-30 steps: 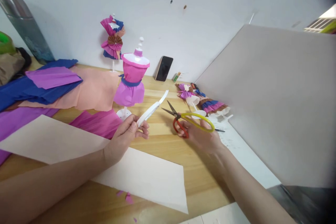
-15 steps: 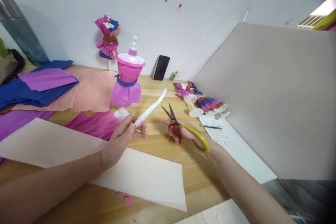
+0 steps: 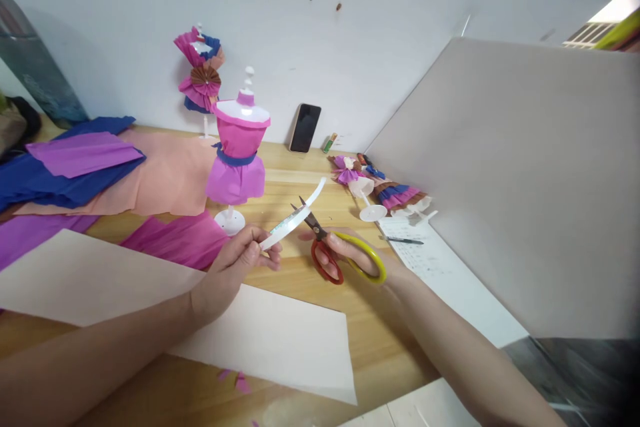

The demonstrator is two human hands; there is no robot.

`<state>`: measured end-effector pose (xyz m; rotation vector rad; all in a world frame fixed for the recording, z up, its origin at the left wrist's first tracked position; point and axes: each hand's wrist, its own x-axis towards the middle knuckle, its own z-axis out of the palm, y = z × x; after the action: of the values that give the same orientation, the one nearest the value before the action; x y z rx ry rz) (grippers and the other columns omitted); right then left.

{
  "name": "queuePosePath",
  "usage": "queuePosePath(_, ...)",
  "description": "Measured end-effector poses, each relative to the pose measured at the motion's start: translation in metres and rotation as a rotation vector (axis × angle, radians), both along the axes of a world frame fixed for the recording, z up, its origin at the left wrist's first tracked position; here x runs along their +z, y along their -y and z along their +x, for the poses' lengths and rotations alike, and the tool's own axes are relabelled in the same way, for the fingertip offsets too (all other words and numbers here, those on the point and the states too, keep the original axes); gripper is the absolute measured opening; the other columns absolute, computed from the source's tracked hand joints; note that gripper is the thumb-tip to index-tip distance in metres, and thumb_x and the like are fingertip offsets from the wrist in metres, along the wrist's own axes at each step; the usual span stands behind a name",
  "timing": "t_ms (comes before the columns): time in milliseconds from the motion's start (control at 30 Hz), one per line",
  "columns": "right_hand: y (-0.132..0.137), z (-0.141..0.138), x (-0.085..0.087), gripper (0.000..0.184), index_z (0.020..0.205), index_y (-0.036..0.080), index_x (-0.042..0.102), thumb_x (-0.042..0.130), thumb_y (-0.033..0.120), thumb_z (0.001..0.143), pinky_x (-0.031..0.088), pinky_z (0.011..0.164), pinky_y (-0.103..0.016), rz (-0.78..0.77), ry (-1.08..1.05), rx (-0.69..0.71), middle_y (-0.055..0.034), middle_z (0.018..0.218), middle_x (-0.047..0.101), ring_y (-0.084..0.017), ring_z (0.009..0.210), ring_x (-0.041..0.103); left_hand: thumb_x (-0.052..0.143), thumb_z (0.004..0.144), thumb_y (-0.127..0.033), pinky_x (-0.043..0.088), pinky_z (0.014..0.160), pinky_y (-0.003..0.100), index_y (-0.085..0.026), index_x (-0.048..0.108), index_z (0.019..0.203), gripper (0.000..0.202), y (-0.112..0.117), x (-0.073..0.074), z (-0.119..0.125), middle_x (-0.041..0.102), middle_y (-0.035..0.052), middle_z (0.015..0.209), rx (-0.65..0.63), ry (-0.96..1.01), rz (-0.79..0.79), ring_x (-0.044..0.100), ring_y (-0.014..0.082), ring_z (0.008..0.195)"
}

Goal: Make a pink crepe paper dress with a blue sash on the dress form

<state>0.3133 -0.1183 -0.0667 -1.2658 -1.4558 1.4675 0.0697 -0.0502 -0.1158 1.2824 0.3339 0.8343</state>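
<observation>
My left hand [image 3: 235,267] pinches the lower end of a narrow white strip [image 3: 295,215] that slants up to the right. My right hand [image 3: 363,261] grips scissors [image 3: 327,245] with one red and one yellow handle loop. The open blades straddle the strip near its middle. Just behind the strip stands a small white mannequin wearing a pink and purple crepe dress [image 3: 237,159]. A large cream sheet [image 3: 270,327] lies on the wooden table under my left forearm.
Crepe paper in blue, purple, peach [image 3: 170,173] and magenta [image 3: 180,240] covers the left of the table. A second dressed mannequin [image 3: 200,77], a black phone [image 3: 305,127], a fallen dressed mannequin [image 3: 380,193], a pen [image 3: 403,240] and a big grey board [image 3: 525,180] are around.
My right hand has brought the scissors left and up until the blades reach the strip. My left hand has kept hold of the strip almost in place.
</observation>
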Motion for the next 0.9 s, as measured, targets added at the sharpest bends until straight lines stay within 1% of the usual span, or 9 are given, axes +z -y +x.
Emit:
queuePosePath(100, 0.001, -0.002, 0.002, 0.050, 0.068, 0.017, 0.055, 0.043, 0.057, 0.094, 0.037, 0.046, -0.027, -0.003, 0.023, -0.003, 0.0021, 0.051, 0.047, -0.011, 0.044, 0.046, 0.048, 0.096, -0.044, 0.054, 0.084, 0.035, -0.017, 0.058, 0.096, 0.028, -0.001, 0.000, 0.001, 0.059, 0.0053, 0.096, -0.005, -0.002, -0.003, 0.059, 0.0168, 0.090)
queuePosePath(167, 0.002, -0.003, 0.001, 0.050, 0.067, 0.017, 0.054, 0.044, 0.058, 0.093, 0.035, 0.043, -0.026, -0.017, 0.037, -0.027, 0.0034, 0.049, 0.046, -0.010, 0.040, 0.044, 0.048, 0.096, -0.043, 0.054, 0.083, 0.035, -0.017, 0.058, 0.097, 0.028, -0.001, 0.000, 0.001, 0.059, 0.0056, 0.096, 0.004, -0.006, 0.003, 0.059, 0.0173, 0.091)
queuePosePath(367, 0.006, 0.003, -0.004, 0.049, 0.085, 0.015, 0.062, 0.047, 0.061, 0.090, 0.028, 0.037, -0.025, -0.069, 0.161, -0.120, 0.0085, 0.043, 0.038, -0.008, 0.030, 0.033, 0.050, 0.094, -0.044, 0.054, 0.083, 0.038, -0.016, 0.059, 0.094, 0.029, 0.002, 0.005, 0.001, 0.061, 0.0062, 0.094, 0.019, -0.010, -0.024, 0.060, 0.0178, 0.087)
queuePosePath(467, 0.004, 0.008, 0.001, 0.049, 0.088, 0.017, 0.064, 0.046, 0.062, 0.088, 0.027, 0.040, -0.026, -0.011, 0.469, -0.179, 0.0059, 0.048, 0.041, -0.010, 0.036, 0.036, 0.053, 0.093, -0.044, 0.054, 0.080, 0.037, -0.016, 0.060, 0.092, 0.029, 0.001, 0.007, 0.001, 0.062, 0.0065, 0.092, 0.051, 0.001, -0.048, 0.061, 0.0179, 0.083)
queuePosePath(567, -0.001, 0.008, 0.008, 0.036, 0.089, 0.020, 0.067, 0.060, 0.055, 0.081, 0.030, 0.048, -0.026, 0.101, 0.925, -0.206, 0.0010, 0.059, 0.053, -0.015, 0.051, 0.048, 0.055, 0.092, -0.045, 0.054, 0.077, 0.037, -0.015, 0.061, 0.091, 0.030, 0.000, 0.008, 0.003, 0.062, 0.0068, 0.091, 0.087, 0.020, -0.072, 0.061, 0.0179, 0.081)
queuePosePath(600, -0.003, 0.006, 0.009, 0.033, 0.094, 0.021, 0.067, 0.065, 0.050, 0.078, 0.032, 0.051, -0.027, 0.097, 1.029, -0.193, -0.0007, 0.064, 0.058, -0.017, 0.056, 0.053, 0.056, 0.091, -0.045, 0.054, 0.077, 0.036, -0.015, 0.061, 0.091, 0.030, 0.000, 0.007, 0.003, 0.062, 0.0068, 0.091, 0.094, 0.026, -0.082, 0.061, 0.0178, 0.081)
queuePosePath(667, -0.006, 0.002, 0.010, 0.040, 0.108, 0.022, 0.064, 0.070, 0.043, 0.074, 0.036, 0.057, -0.028, 0.031, 1.126, -0.143, -0.0039, 0.076, 0.066, -0.022, 0.067, 0.060, 0.056, 0.091, -0.045, 0.054, 0.076, 0.036, -0.015, 0.060, 0.090, 0.030, -0.001, 0.006, 0.004, 0.062, 0.0067, 0.091, 0.099, 0.031, -0.102, 0.061, 0.0175, 0.080)
queuePosePath(767, -0.012, -0.004, 0.008, 0.054, 0.123, 0.019, 0.055, 0.069, 0.039, 0.074, 0.038, 0.062, -0.030, -0.054, 1.130, -0.039, -0.0074, 0.085, 0.070, -0.025, 0.073, 0.063, 0.056, 0.091, -0.046, 0.054, 0.076, 0.035, -0.015, 0.059, 0.090, 0.031, 0.000, 0.005, 0.004, 0.062, 0.0066, 0.091, 0.097, 0.018, -0.114, 0.062, 0.0172, 0.080)
queuePosePath(900, -0.020, -0.003, 0.003, 0.057, 0.124, 0.017, 0.052, 0.069, 0.038, 0.074, 0.039, 0.062, -0.029, -0.035, 1.073, 0.042, -0.0088, 0.089, 0.070, -0.024, 0.074, 0.062, 0.055, 0.092, -0.045, 0.055, 0.076, 0.035, -0.015, 0.058, 0.091, 0.030, 0.002, 0.005, 0.004, 0.061, 0.0056, 0.092, 0.094, 0.007, -0.100, 0.062, 0.0166, 0.080)
